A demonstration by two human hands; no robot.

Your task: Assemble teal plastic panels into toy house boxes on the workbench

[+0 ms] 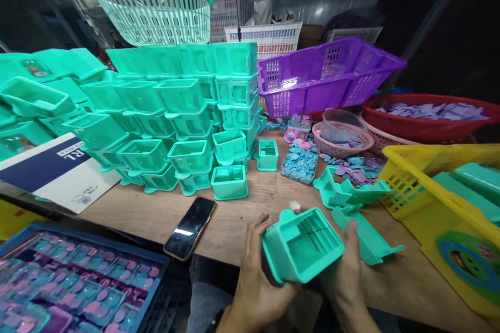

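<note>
Both hands, left hand (255, 276) and right hand (346, 265), have fingers curled around our teal box (302, 244), held at the table's (242, 218) near edge. Phone (190, 228) lies left; teal stacks (172, 114) far left.

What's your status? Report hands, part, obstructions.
Left hand and right hand both grip the teal plastic box-shaped housing, open side up. Black smartphone lies left, loose teal plastic pieces beyond.
</note>
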